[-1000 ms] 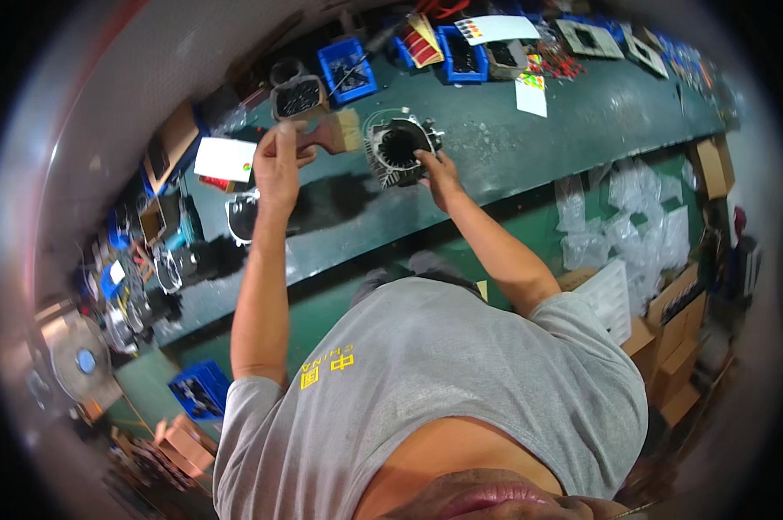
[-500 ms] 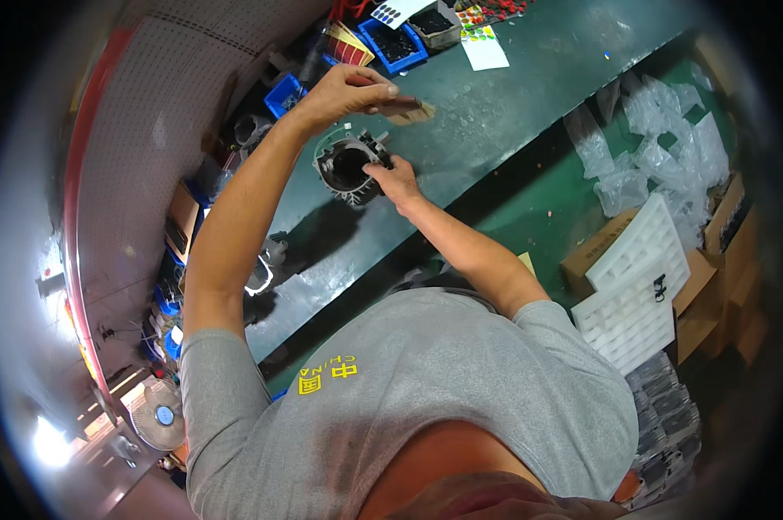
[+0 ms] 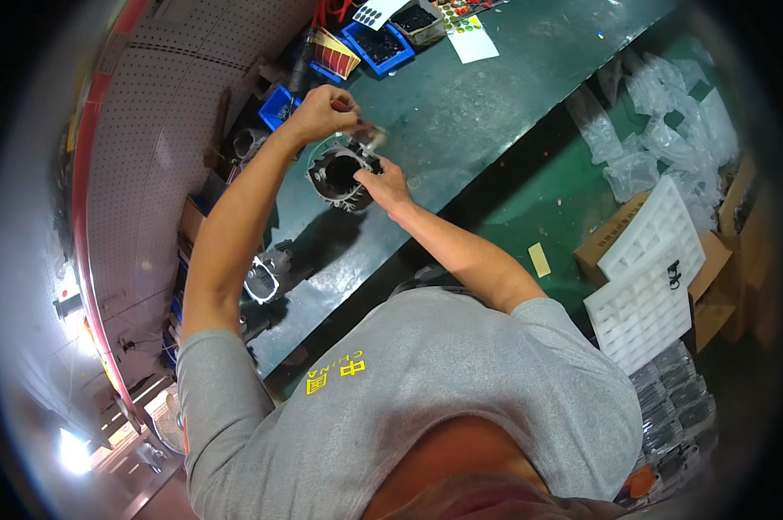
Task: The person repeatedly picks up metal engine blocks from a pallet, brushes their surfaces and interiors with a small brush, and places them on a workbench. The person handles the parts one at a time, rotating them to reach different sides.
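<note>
My left hand (image 3: 320, 113) grips a paintbrush with a reddish handle; its pale bristles (image 3: 370, 136) are at the upper right rim of a finned metal housing (image 3: 331, 178), blurred, so I cannot tell whether they touch it. My right hand (image 3: 383, 186) holds the housing from the right, thumb at the dark round opening. A second silver casting (image 3: 262, 280) lies lower on the green workbench (image 3: 461, 104), nearer my body.
Blue bins (image 3: 378, 48), coloured sticker sheets (image 3: 471, 43) and red items line the bench's back. A perforated panel (image 3: 149, 113) stands at left. Plastic bags (image 3: 634, 121), cardboard (image 3: 617, 225) and white trays (image 3: 634, 312) lie below at right.
My left hand with the brush has moved down and slightly left, toward the housing's upper rim. The view has swung round since the oldest frame; my right hand still holds the housing.
</note>
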A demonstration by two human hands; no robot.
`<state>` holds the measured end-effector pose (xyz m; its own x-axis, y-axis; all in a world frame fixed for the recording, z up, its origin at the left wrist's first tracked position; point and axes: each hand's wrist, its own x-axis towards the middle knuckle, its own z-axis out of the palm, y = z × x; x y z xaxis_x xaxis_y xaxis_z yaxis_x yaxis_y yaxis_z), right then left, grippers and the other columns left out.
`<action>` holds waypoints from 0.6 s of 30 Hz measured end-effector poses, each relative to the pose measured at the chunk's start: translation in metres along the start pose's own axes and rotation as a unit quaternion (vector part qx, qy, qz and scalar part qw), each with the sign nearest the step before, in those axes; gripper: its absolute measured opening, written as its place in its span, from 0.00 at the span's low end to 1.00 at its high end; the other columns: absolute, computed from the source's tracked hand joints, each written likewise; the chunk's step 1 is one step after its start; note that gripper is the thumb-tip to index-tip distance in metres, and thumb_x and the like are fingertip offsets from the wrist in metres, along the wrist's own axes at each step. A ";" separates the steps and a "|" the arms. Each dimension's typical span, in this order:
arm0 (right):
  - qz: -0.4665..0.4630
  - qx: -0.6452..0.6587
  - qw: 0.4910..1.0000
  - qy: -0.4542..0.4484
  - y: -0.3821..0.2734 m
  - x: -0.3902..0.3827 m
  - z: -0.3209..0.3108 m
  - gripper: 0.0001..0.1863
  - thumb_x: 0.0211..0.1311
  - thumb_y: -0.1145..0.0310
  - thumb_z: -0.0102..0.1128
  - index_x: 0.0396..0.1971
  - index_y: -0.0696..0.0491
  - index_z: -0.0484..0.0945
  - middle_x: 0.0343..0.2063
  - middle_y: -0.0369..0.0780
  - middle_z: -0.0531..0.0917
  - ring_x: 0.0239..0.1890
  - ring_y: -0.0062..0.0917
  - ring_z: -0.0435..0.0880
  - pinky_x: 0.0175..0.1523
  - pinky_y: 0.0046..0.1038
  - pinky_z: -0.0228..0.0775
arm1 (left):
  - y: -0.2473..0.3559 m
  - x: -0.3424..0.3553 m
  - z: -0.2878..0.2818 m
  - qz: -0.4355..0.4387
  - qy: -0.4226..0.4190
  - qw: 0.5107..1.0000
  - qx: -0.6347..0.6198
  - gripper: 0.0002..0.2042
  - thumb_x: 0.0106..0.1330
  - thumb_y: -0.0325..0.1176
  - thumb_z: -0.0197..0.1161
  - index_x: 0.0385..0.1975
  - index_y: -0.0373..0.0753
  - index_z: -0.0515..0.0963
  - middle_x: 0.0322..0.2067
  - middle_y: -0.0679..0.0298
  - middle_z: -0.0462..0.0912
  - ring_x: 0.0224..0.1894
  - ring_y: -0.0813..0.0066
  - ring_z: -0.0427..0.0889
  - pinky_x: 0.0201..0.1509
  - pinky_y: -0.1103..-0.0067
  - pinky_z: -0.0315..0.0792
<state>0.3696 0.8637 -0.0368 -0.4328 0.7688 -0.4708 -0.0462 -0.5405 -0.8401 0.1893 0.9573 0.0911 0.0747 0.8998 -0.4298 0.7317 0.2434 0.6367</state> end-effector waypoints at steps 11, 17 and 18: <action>-0.028 0.003 1.000 0.005 0.013 0.011 -0.001 0.19 0.56 0.66 0.65 0.46 0.59 0.83 0.35 0.35 0.84 0.39 0.19 0.79 0.46 0.27 0.73 | -0.026 0.012 -0.004 -0.116 0.088 0.973 -0.177 0.08 0.54 0.31 0.69 0.31 0.33 0.86 0.26 0.63 0.86 0.31 0.76 0.85 0.36 0.78 0.78; -0.028 0.032 0.999 -0.005 0.018 0.013 0.003 0.18 0.57 0.68 0.64 0.46 0.59 0.82 0.35 0.34 0.84 0.38 0.18 0.79 0.46 0.26 0.73 | -0.029 0.022 0.014 -0.133 0.115 0.955 -0.238 0.10 0.56 0.35 0.71 0.31 0.33 0.85 0.27 0.64 0.85 0.27 0.75 0.83 0.33 0.78 0.78; -0.028 0.038 0.999 -0.004 0.018 0.011 0.001 0.17 0.57 0.68 0.64 0.46 0.59 0.82 0.35 0.34 0.84 0.38 0.18 0.79 0.45 0.25 0.72 | -0.019 0.018 0.008 -0.137 0.112 0.942 -0.286 0.09 0.57 0.34 0.70 0.31 0.34 0.85 0.27 0.64 0.85 0.27 0.76 0.83 0.33 0.79 0.78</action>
<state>0.3631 0.8619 -0.0565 -0.4345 0.7956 -0.4222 -0.1384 -0.5222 -0.8415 0.1816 0.9659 0.0661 -0.2560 0.8129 -0.5231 0.2128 0.5753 0.7898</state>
